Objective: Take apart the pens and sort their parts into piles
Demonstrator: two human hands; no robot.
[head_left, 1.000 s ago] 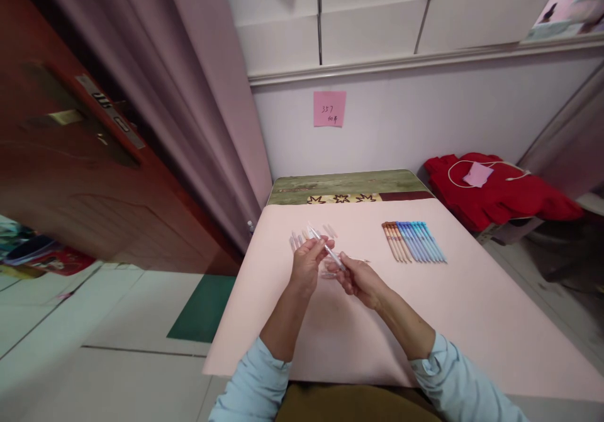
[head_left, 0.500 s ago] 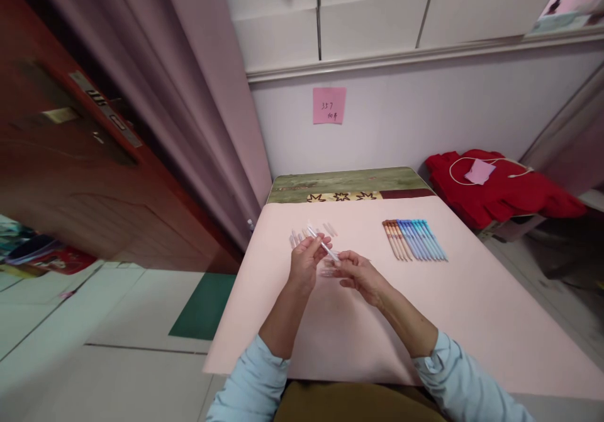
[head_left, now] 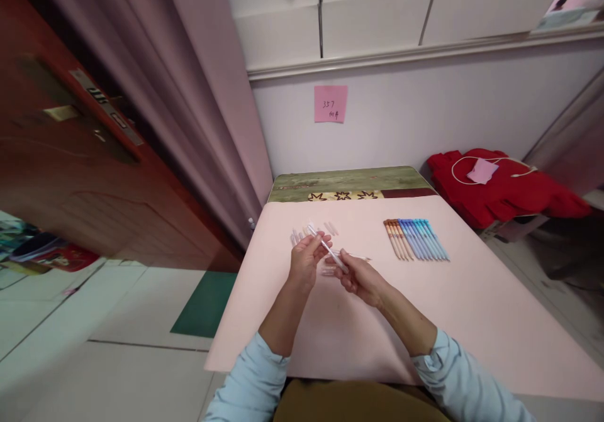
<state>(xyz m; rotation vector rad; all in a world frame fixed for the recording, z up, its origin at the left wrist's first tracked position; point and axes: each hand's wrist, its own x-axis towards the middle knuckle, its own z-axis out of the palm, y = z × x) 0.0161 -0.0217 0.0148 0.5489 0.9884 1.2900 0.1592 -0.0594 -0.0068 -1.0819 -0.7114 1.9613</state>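
Left hand (head_left: pixel 304 261) and right hand (head_left: pixel 362 278) holding pale pen (head_left: pixel 329 251), row of pens (head_left: pixel 416 239) rightward, pink table cover (head_left: pixel 349 340)

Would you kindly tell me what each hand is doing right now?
Left hand: closed, holding the far end of a slim whitish pen.
Right hand: closed, holding the same pen's near end.

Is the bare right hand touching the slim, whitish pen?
Touching. The head view shows the right hand gripping the near end of that slim, whitish pen.
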